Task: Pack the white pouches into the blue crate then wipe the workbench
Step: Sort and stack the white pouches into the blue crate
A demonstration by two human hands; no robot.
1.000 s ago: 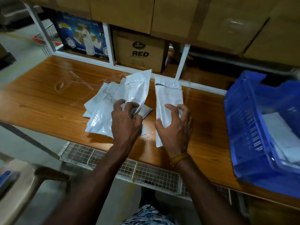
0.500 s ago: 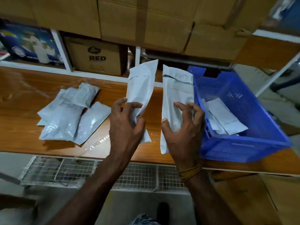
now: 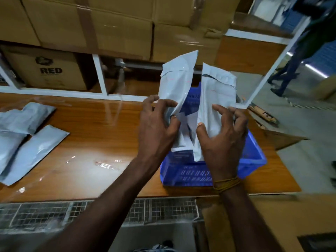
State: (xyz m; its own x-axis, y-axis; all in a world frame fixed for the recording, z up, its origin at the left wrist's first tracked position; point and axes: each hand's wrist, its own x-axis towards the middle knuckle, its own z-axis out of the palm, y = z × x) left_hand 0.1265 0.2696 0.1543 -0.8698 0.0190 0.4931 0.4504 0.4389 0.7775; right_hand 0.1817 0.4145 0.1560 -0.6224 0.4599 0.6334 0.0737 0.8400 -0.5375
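Now your left hand [image 3: 156,124] gripped one pouch [image 3: 176,88] and your right hand [image 3: 221,135] another [image 3: 216,93], both upright above the crate [image 3: 254,157]. More pouches [image 3: 27,135] lay on the desk [image 3: 101,135].

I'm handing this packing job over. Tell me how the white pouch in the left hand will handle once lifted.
The pouch in the left hand probably flexes yet keeps shape: it stands upright above the left hand and creases at the fingers. Likely light, since a fingertip pinch carries it. Its glossy film may be slippery.
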